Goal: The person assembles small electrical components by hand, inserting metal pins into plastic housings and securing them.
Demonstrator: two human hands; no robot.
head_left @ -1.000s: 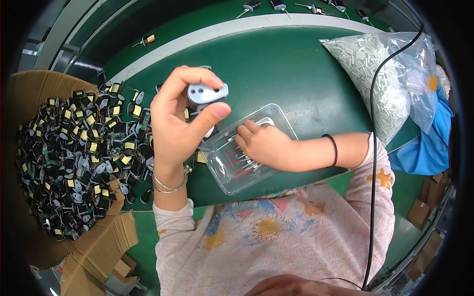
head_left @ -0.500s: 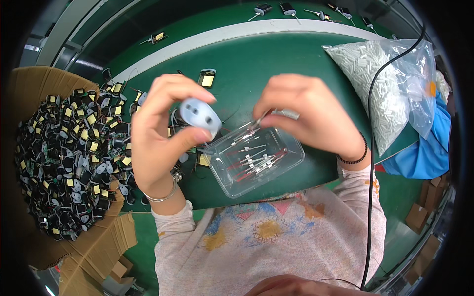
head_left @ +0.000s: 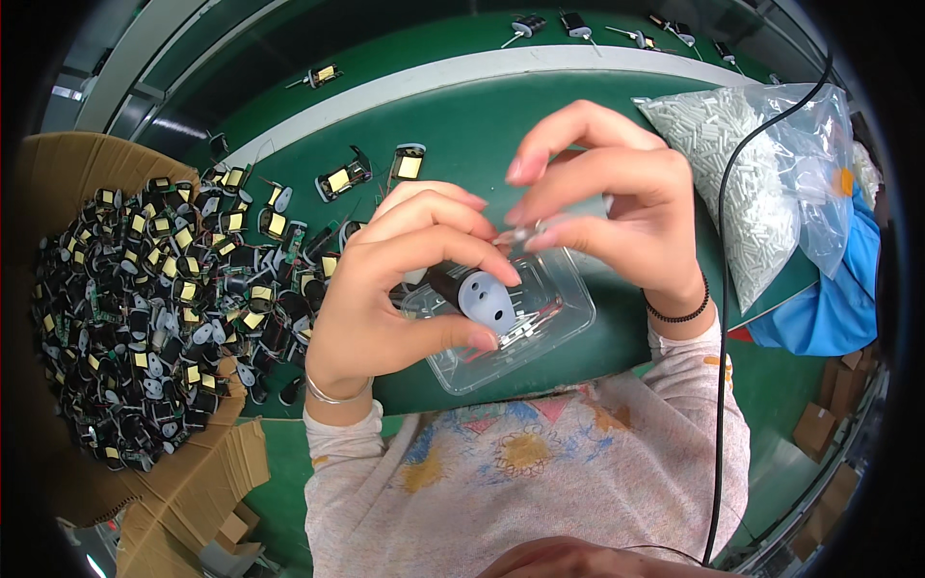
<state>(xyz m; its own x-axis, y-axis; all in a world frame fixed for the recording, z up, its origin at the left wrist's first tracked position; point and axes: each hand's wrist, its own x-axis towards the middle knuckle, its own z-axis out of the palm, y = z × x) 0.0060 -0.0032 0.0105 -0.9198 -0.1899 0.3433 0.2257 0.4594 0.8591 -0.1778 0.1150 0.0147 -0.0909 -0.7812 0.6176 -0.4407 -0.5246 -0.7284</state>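
Observation:
My left hand (head_left: 385,279) is closed around a small black electronic unit with a pale grey oval end cap (head_left: 488,301), which has several dark holes. The cap faces toward me. My right hand (head_left: 621,207) pinches a small silvery-white piece (head_left: 523,234) close to the left fingertips; motion blurs it. A pale, translucent item (head_left: 590,206) shows behind the right fingers; its kind is unclear. Below both hands stands a clear plastic box (head_left: 583,323), holding several thin white and red leads (head_left: 528,328). The left hand and the unit cover part of this box.
A large cardboard box (head_left: 48,159) at the left is heaped with similar black units (head_left: 145,318), some spilling onto the green table (head_left: 462,116). At the right lies a clear bag of short white tubes (head_left: 737,183) beside blue cloth (head_left: 829,279). A black cable (head_left: 725,385) hangs down.
My left hand has moved right and toward me with the unit, now over the clear box. The right hand has lifted its upper fingers and turned, and the two hands are closer together.

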